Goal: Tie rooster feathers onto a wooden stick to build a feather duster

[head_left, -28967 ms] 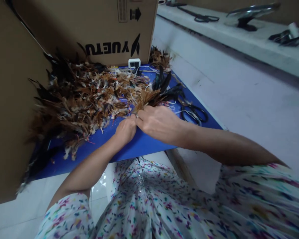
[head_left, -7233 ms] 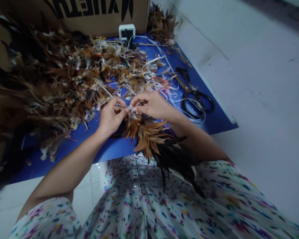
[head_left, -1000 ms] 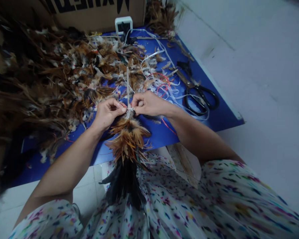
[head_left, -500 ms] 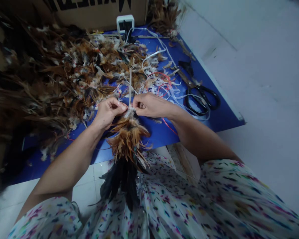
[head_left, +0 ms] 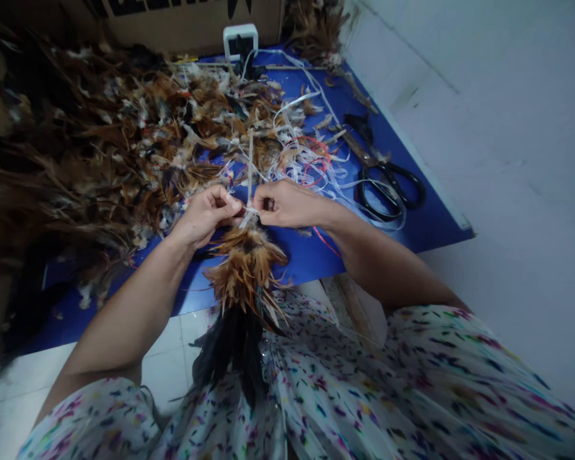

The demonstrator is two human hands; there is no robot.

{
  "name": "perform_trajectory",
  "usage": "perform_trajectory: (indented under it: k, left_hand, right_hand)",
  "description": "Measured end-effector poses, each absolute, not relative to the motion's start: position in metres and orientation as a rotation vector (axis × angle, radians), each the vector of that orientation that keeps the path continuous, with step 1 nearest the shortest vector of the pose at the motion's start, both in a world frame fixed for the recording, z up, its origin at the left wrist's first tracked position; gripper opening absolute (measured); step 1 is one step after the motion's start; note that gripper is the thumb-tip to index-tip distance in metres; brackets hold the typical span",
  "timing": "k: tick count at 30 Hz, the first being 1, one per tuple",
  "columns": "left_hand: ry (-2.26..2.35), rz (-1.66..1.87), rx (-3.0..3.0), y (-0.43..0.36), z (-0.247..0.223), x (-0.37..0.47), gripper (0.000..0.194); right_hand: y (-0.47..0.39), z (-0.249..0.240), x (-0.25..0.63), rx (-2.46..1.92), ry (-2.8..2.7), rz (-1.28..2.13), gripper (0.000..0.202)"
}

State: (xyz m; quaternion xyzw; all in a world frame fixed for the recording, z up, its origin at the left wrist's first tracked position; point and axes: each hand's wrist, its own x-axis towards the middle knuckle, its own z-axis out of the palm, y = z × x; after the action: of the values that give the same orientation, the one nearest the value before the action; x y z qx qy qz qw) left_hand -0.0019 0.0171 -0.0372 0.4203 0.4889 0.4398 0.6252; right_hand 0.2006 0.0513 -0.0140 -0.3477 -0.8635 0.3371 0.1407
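Nearest me, patterned clothing point(head_left: 326, 383) covers the person's lap, and pale floor tiles point(head_left: 167, 354) show beside it. Over the lap hangs the far-reaching end of a feather bundle point(head_left: 246, 259): long black plumes below, a ruff of brown ones above, its bound neck lying at the near edge of the blue counter point(head_left: 304, 252).

At that neck the two hands meet. The left hand point(head_left: 204, 214) has thumb and forefinger pinched together on one side of a white strip point(head_left: 250, 211); the right hand point(head_left: 290, 203), fingers curled in, appears clamped on the strip's other side. A thin pale rod point(head_left: 250, 163) runs from the neck away from the person. I take the step in hand to be drawing this binding tight around the neck. The next move, I'd judge, calls for an even pull from both sides, so the knot seats without the feathers slipping; whether it is already secure I can't tell.

Further in, a red string point(head_left: 326, 243) lies by the right forearm, black-handled scissors point(head_left: 393, 185) rest to the right, near a tangle of white ribbon point(head_left: 301, 163), and loose feathers point(head_left: 138, 137) heap up on the left. Behind stand a white-framed object point(head_left: 240, 28), a cardboard box point(head_left: 186, 32) and another feather bunch point(head_left: 316, 32) near the wall point(head_left: 489, 128).
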Motion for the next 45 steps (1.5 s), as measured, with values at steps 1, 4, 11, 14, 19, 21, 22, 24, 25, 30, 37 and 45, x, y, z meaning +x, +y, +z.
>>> perform_trajectory:
  k: [1, 4, 11, 14, 19, 21, 22, 24, 25, 30, 37, 45]
  left_hand:
    - [1.123, 1.012, 0.963, 0.017, -0.037, -0.002, 0.052]
    - [1.131, 1.008, 0.960, 0.017, -0.038, -0.002, 0.051]
    - [1.145, 1.006, 0.967, 0.014, -0.037, 0.002, 0.050]
    - [1.141, 1.008, 0.985, 0.013, -0.038, 0.004, 0.048]
    - [1.154, 1.005, 1.006, 0.012, -0.039, 0.005, 0.049]
    - [1.156, 1.024, 1.006, 0.012, -0.039, 0.006, 0.049]
    - [1.159, 1.039, 1.003, 0.012, -0.039, 0.006, 0.049]
    - [1.172, 1.062, 0.996, 0.012, -0.040, 0.006, 0.049]
    - [1.181, 1.067, 0.994, 0.012, -0.040, 0.006, 0.049]
    - [1.201, 1.055, 0.996, 0.013, -0.041, 0.005, 0.047]
    - [1.213, 1.035, 0.961, 0.014, -0.040, 0.003, 0.046]
    - [1.218, 1.062, 0.967, 0.011, -0.040, 0.009, 0.046]
  right_hand:
    - [0.051, -0.013, 0.201, -1.009, -2.497, 0.975, 0.014]
    - [0.051, -0.012, 0.201, -1.035, -2.508, 0.974, 0.013]
    - [0.051, -0.011, 0.203, -1.028, -2.564, 1.001, 0.009]
    - [0.050, -0.009, 0.203, -1.015, -2.592, 1.003, 0.009]
    - [0.049, -0.007, 0.204, -1.007, -2.621, 1.006, 0.008]
    - [0.049, -0.008, 0.204, -1.010, -2.612, 0.994, 0.007]
    - [0.049, -0.008, 0.203, -1.013, -2.599, 0.984, 0.006]
    - [0.049, -0.010, 0.203, -1.020, -2.550, 0.967, 0.007]
    - [0.050, -0.012, 0.203, -1.022, -2.524, 0.965, 0.007]
    - [0.051, -0.014, 0.203, -0.995, -2.463, 1.015, 0.010]
    - [0.050, -0.012, 0.203, -1.014, -2.494, 1.039, 0.009]
    - [0.049, -0.011, 0.202, -1.003, -2.567, 0.984, 0.006]
